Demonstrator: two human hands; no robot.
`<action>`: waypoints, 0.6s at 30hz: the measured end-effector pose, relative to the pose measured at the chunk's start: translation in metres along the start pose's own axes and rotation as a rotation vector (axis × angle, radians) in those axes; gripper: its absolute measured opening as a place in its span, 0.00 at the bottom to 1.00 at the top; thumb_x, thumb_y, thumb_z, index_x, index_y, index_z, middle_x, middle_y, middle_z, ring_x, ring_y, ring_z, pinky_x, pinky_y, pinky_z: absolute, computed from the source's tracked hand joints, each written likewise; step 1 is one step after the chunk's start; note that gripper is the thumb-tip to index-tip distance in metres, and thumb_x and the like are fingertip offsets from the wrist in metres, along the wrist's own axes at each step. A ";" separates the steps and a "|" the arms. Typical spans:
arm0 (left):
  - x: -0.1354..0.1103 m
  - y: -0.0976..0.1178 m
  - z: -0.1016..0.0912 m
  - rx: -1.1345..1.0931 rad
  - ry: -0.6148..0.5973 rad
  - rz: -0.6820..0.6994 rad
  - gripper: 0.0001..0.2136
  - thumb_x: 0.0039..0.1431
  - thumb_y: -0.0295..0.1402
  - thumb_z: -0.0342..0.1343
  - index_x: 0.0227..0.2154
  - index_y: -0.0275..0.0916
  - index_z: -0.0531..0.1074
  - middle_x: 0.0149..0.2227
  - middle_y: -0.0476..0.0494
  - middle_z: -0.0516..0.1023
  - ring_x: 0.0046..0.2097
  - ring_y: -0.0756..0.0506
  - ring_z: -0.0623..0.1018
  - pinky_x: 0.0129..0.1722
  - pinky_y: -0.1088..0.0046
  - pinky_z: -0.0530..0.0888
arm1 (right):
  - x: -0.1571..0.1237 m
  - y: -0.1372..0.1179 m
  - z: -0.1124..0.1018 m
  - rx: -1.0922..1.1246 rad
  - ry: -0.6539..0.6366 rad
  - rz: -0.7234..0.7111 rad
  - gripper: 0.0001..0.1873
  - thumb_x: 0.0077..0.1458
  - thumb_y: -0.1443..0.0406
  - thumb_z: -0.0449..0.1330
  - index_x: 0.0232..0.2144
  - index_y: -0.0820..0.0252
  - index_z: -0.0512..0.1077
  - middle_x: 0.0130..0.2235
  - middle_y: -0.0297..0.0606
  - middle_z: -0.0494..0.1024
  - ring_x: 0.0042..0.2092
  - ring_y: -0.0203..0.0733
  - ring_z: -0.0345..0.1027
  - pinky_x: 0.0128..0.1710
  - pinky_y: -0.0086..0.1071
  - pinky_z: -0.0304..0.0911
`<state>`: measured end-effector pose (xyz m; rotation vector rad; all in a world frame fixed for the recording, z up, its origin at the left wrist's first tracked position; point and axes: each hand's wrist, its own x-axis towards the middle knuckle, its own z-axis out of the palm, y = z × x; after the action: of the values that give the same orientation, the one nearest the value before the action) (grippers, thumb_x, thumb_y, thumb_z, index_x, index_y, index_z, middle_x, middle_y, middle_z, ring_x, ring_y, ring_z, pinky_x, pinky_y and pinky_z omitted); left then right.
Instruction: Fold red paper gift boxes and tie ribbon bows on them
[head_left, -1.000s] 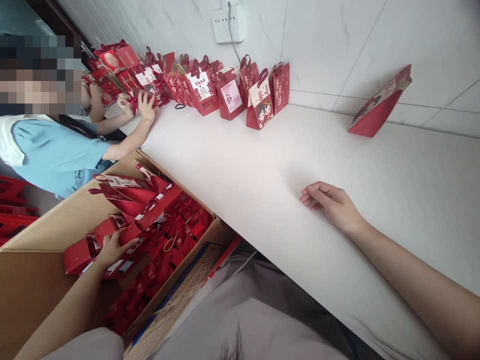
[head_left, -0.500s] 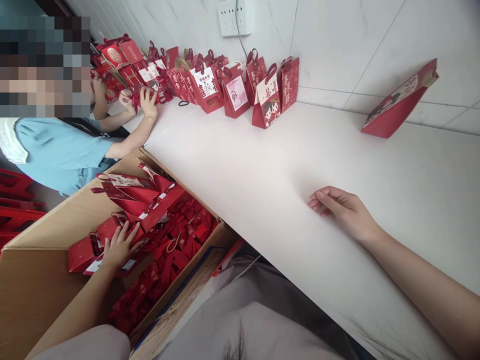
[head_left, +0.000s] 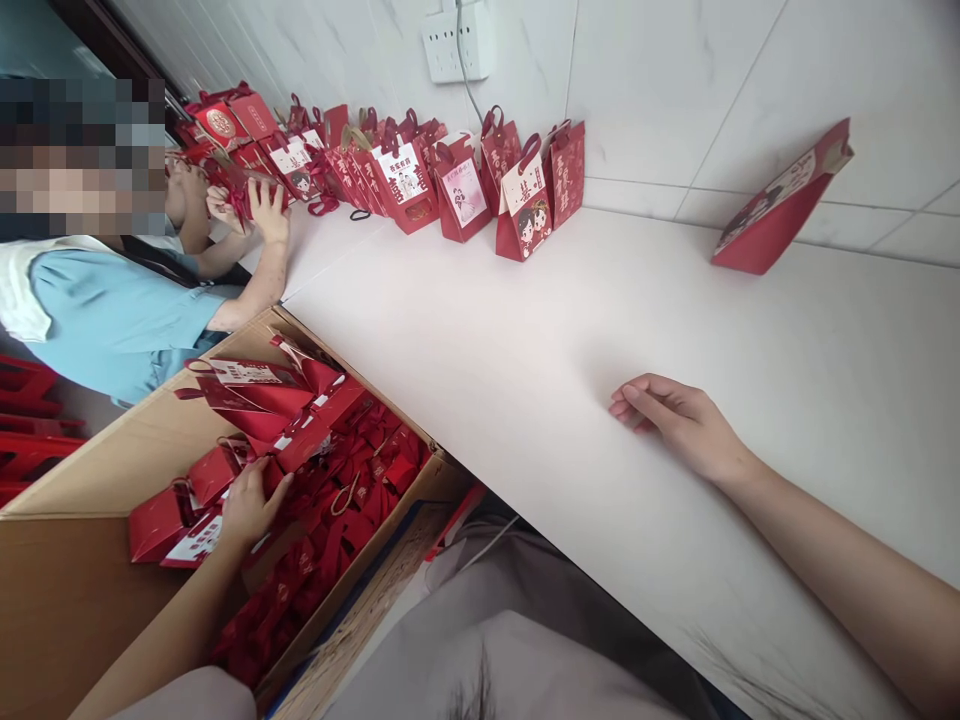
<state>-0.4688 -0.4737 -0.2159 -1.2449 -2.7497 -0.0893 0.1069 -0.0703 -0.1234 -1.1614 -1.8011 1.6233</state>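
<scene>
My left hand point(head_left: 251, 503) is inside a large cardboard box point(head_left: 67, 550), over red gift boxes point(head_left: 304, 442). Its thumb stands apart from the bent fingers, whose tips are partly hidden among the boxes. Just left of it lie a red gift box point(head_left: 156, 522) and a box with a white printed panel point(head_left: 193, 540). On the white table point(head_left: 495, 345) rests my right hand point(head_left: 667, 415), loosely curled, thumb against the fingers, with nothing visible in it. Farther back, a red gift bag point(head_left: 780, 200) leans to the right, apart from that hand.
A row of red gift bags point(head_left: 525, 220) stands along the tiled wall at the back. At left, a person in a blue shirt point(head_left: 127, 310) handles red packages with both hands. A power strip point(head_left: 459, 42) with a cable is on the wall.
My left hand has shifted slightly right and its spread fingers have bent down among the gift boxes, uncovering the white panel. My right hand keeps its pose. The view has turned slightly.
</scene>
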 end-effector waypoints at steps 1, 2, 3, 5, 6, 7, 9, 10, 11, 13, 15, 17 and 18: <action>0.003 0.003 0.000 0.001 0.017 -0.005 0.36 0.62 0.51 0.42 0.66 0.31 0.50 0.65 0.30 0.57 0.67 0.34 0.56 0.64 0.53 0.56 | 0.000 0.000 0.000 0.000 -0.002 -0.002 0.20 0.58 0.47 0.56 0.34 0.56 0.73 0.37 0.39 0.77 0.37 0.39 0.71 0.37 0.33 0.66; 0.005 0.006 0.001 0.004 0.015 -0.002 0.36 0.63 0.51 0.41 0.66 0.31 0.48 0.66 0.29 0.55 0.68 0.34 0.54 0.65 0.52 0.55 | -0.001 0.000 0.000 0.000 -0.004 -0.003 0.20 0.58 0.47 0.56 0.35 0.56 0.73 0.37 0.39 0.77 0.37 0.39 0.71 0.37 0.33 0.66; 0.007 0.009 0.003 0.006 -0.008 0.011 0.36 0.64 0.50 0.40 0.67 0.30 0.46 0.67 0.29 0.52 0.68 0.34 0.52 0.65 0.51 0.54 | -0.001 0.000 0.000 -0.001 -0.004 -0.006 0.20 0.58 0.47 0.56 0.35 0.56 0.73 0.37 0.39 0.77 0.37 0.39 0.71 0.36 0.33 0.66; 0.012 0.011 0.008 0.007 -0.082 0.040 0.34 0.65 0.48 0.37 0.68 0.31 0.44 0.69 0.30 0.48 0.69 0.34 0.49 0.65 0.49 0.52 | -0.001 0.000 0.000 0.000 -0.003 -0.008 0.20 0.58 0.47 0.56 0.34 0.56 0.73 0.37 0.39 0.78 0.38 0.40 0.71 0.36 0.33 0.66; 0.013 0.012 0.011 0.006 -0.115 0.045 0.33 0.65 0.46 0.35 0.68 0.31 0.43 0.69 0.31 0.48 0.69 0.34 0.48 0.65 0.48 0.52 | -0.001 0.000 0.000 0.001 -0.003 -0.010 0.20 0.58 0.47 0.56 0.34 0.56 0.73 0.38 0.39 0.78 0.38 0.40 0.71 0.36 0.33 0.66; 0.014 0.012 0.013 0.003 -0.137 0.046 0.32 0.66 0.45 0.34 0.68 0.32 0.43 0.69 0.32 0.47 0.69 0.34 0.48 0.65 0.48 0.52 | -0.001 0.000 0.000 0.000 -0.006 -0.011 0.20 0.58 0.46 0.55 0.34 0.56 0.73 0.38 0.39 0.78 0.39 0.40 0.71 0.37 0.33 0.66; 0.016 0.012 0.017 -0.006 -0.140 0.040 0.31 0.66 0.44 0.32 0.68 0.32 0.42 0.69 0.33 0.46 0.70 0.35 0.48 0.65 0.50 0.53 | -0.001 0.000 0.000 -0.003 -0.010 -0.015 0.21 0.58 0.46 0.55 0.34 0.56 0.73 0.38 0.40 0.78 0.39 0.41 0.71 0.37 0.33 0.67; 0.016 0.012 0.018 -0.010 -0.134 0.038 0.32 0.66 0.43 0.32 0.68 0.31 0.41 0.69 0.33 0.46 0.70 0.36 0.48 0.65 0.51 0.53 | -0.001 0.000 0.000 -0.006 -0.012 -0.016 0.21 0.58 0.46 0.55 0.34 0.56 0.73 0.38 0.40 0.78 0.39 0.42 0.71 0.37 0.34 0.67; 0.016 0.012 0.019 -0.012 -0.129 0.038 0.32 0.66 0.43 0.32 0.68 0.31 0.41 0.69 0.34 0.46 0.70 0.36 0.48 0.66 0.52 0.53 | -0.001 -0.001 0.000 -0.009 -0.012 -0.017 0.22 0.58 0.45 0.55 0.34 0.56 0.72 0.38 0.41 0.78 0.39 0.42 0.71 0.37 0.34 0.67; 0.015 0.012 0.021 -0.013 -0.122 0.035 0.33 0.65 0.43 0.33 0.68 0.30 0.41 0.69 0.33 0.46 0.70 0.37 0.48 0.67 0.54 0.52 | 0.000 -0.001 0.000 -0.012 -0.013 -0.020 0.22 0.58 0.45 0.55 0.35 0.56 0.73 0.38 0.41 0.78 0.38 0.41 0.71 0.36 0.34 0.67; 0.015 0.011 0.022 -0.011 -0.119 0.036 0.33 0.65 0.44 0.33 0.68 0.28 0.42 0.69 0.33 0.46 0.70 0.38 0.48 0.67 0.56 0.51 | 0.001 -0.001 0.001 -0.010 -0.018 -0.023 0.22 0.58 0.45 0.55 0.35 0.56 0.73 0.38 0.40 0.78 0.37 0.40 0.71 0.36 0.34 0.67; 0.016 0.012 0.023 -0.005 -0.122 0.042 0.34 0.65 0.44 0.32 0.67 0.27 0.42 0.69 0.32 0.46 0.70 0.38 0.47 0.67 0.57 0.51 | 0.002 -0.001 0.001 -0.008 -0.028 -0.024 0.22 0.58 0.45 0.55 0.35 0.56 0.73 0.37 0.40 0.78 0.36 0.39 0.70 0.35 0.33 0.66; 0.017 0.013 0.022 -0.002 -0.126 0.044 0.34 0.65 0.44 0.32 0.67 0.26 0.43 0.69 0.31 0.46 0.70 0.37 0.48 0.67 0.57 0.51 | 0.002 -0.002 0.001 -0.006 -0.033 -0.024 0.22 0.58 0.45 0.55 0.35 0.56 0.73 0.37 0.39 0.78 0.36 0.39 0.70 0.35 0.32 0.66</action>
<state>-0.4721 -0.4508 -0.2351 -1.3554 -2.8261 -0.0097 0.1044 -0.0694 -0.1225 -1.1178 -1.8343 1.6335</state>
